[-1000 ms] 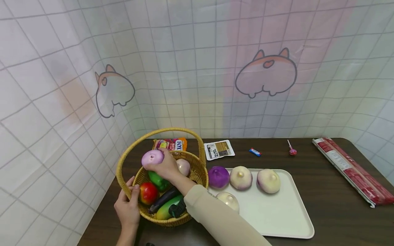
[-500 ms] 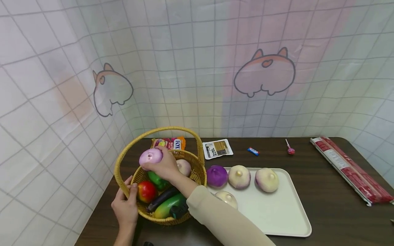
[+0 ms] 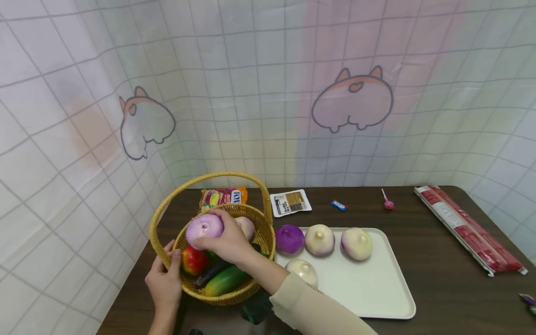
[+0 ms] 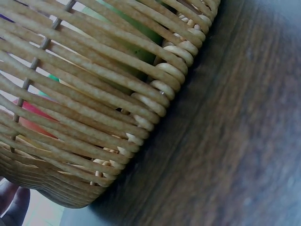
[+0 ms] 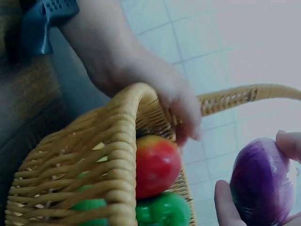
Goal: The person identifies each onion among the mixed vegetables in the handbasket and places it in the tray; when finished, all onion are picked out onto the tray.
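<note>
In the head view, my right hand (image 3: pixel 228 238) holds a light purple onion (image 3: pixel 204 230) over the back left of a wicker basket (image 3: pixel 226 298). The right wrist view shows fingers and thumb on opposite sides of this onion (image 5: pixel 263 183). My left hand (image 3: pixel 164 281) grips the basket's left rim at the foot of the handle. Inside lie a red-and-yellow fruit (image 3: pixel 194 261), an eggplant (image 3: pixel 209 273), a long green vegetable (image 3: pixel 227 281) and a pale onion (image 3: pixel 245 228). A green pepper (image 5: pixel 164 210) sits by the red fruit, mostly hidden in the head view.
Right of the basket, a white tray (image 3: pixel 368 293) bears a purple onion (image 3: pixel 290 239) and several whitish ones. Behind are a candy bag (image 3: pixel 222 197), a flat packet (image 3: pixel 291 203), a small blue candy (image 3: pixel 338 205) and a lollipop (image 3: pixel 388 204). A long red package (image 3: pixel 465 228) lies far right.
The right hand has lowered the onion slightly into the basket, now covering most of the pepper. The left hand keeps its grip. The whole head view has shifted a little.
</note>
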Action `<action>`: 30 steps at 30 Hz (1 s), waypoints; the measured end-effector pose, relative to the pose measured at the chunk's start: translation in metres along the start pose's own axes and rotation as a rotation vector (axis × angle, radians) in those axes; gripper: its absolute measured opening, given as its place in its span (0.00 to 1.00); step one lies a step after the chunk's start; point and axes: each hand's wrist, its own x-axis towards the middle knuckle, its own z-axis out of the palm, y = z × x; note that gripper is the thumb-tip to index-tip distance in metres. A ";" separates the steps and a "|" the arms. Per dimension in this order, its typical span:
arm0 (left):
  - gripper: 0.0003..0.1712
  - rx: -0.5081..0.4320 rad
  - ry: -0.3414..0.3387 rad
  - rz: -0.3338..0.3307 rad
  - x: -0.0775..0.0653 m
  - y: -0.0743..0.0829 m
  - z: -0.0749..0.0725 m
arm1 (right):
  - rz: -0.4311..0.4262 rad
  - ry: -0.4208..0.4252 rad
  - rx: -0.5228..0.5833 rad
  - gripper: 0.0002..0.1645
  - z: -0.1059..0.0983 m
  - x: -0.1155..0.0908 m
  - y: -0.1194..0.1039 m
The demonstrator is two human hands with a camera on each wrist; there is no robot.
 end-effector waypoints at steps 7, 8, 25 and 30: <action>0.08 -0.005 0.003 -0.021 0.001 0.001 0.000 | -0.022 -0.032 0.027 0.46 -0.021 -0.026 -0.002; 0.08 -0.004 0.004 -0.025 0.001 0.001 -0.001 | -0.035 -0.034 0.034 0.46 -0.024 -0.029 -0.001; 0.13 0.022 -0.013 -0.075 -0.002 0.006 -0.002 | -0.038 0.025 0.270 0.49 -0.079 -0.059 0.032; 0.13 0.015 -0.017 -0.075 -0.002 0.006 -0.001 | -0.019 0.056 0.279 0.49 -0.095 -0.064 0.041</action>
